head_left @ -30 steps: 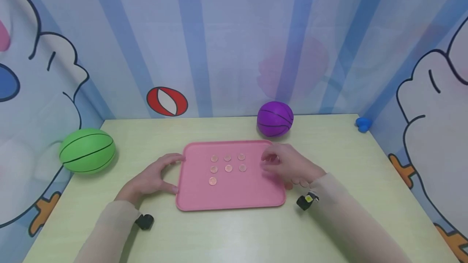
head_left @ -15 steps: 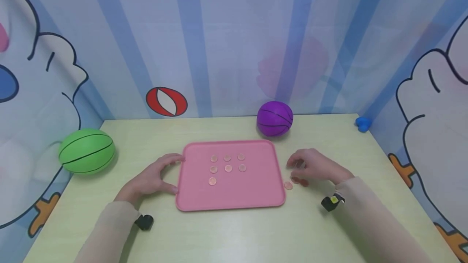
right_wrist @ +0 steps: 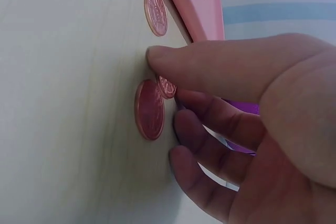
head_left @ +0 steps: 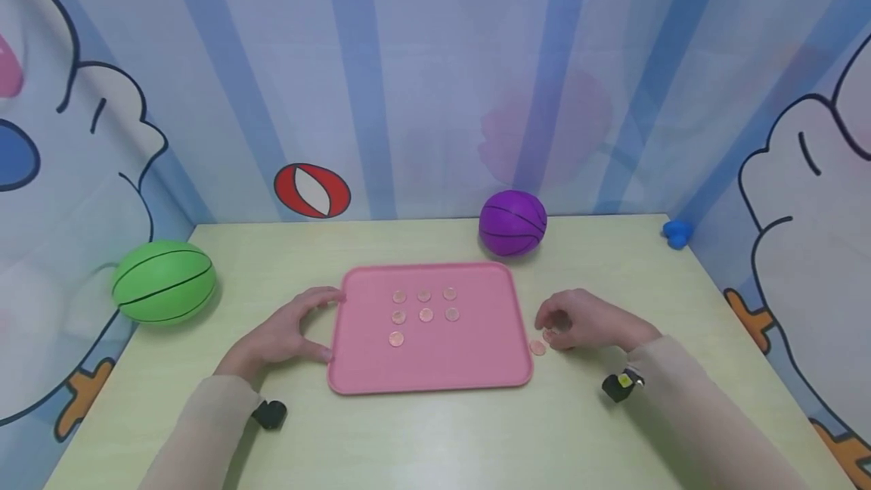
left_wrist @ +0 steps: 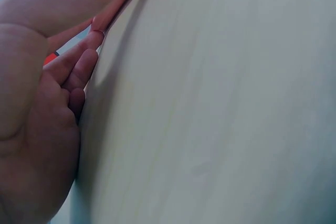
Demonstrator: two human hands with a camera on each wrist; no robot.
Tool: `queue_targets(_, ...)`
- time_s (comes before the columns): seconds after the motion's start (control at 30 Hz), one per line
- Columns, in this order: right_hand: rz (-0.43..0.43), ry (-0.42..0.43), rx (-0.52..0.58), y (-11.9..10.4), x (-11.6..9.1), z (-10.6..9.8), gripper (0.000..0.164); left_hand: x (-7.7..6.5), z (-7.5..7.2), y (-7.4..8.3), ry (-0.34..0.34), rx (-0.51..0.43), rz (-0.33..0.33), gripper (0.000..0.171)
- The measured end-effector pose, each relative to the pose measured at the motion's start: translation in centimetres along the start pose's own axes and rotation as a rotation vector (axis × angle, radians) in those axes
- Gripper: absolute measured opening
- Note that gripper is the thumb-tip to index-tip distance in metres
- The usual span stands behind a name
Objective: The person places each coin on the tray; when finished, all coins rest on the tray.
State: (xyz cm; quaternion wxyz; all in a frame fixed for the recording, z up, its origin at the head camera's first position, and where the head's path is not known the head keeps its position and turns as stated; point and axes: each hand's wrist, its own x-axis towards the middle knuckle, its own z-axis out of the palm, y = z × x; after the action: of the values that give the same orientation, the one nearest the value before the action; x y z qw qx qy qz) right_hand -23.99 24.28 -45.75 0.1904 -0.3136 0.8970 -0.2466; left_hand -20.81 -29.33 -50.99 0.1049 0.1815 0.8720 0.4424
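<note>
In the head view a pink tray [head_left: 476, 369] lies on the table with several copper-coloured coins [head_left: 426, 314] in rows on it. My left hand [head_left: 282, 331] rests at the tray's left edge, thumb and fingers spread and touching the rim. Just right of the tray, my right hand [head_left: 588, 320] reaches down over loose coins with bent, parted fingers. From the right wrist, one coin [right_wrist: 156, 12] lies apart near the tray. Two others, a nearer coin [right_wrist: 149, 111] and a partly hidden coin [right_wrist: 167, 86], lie by the thumb and fingertips. No coin appears lifted.
A purple ball [head_left: 512, 223] sits behind the tray's back right corner. Far left stands a green ball [head_left: 163, 282]. A small blue object [head_left: 677, 234] is at the back right corner. Printed curtains [head_left: 435, 82] enclose the table's back and sides.
My right hand has left the tray's right side and moved right, then lowered onto the loose coins. The left hand and the coins on the tray stay put.
</note>
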Motion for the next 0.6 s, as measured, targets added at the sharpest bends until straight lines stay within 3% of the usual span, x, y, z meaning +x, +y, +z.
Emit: queue_targets(0.6,0.033,-0.001,-0.003,-0.77,0.39,0.19,0.016,-0.02,0.05,0.04,0.002,-0.007,0.003,0.097)
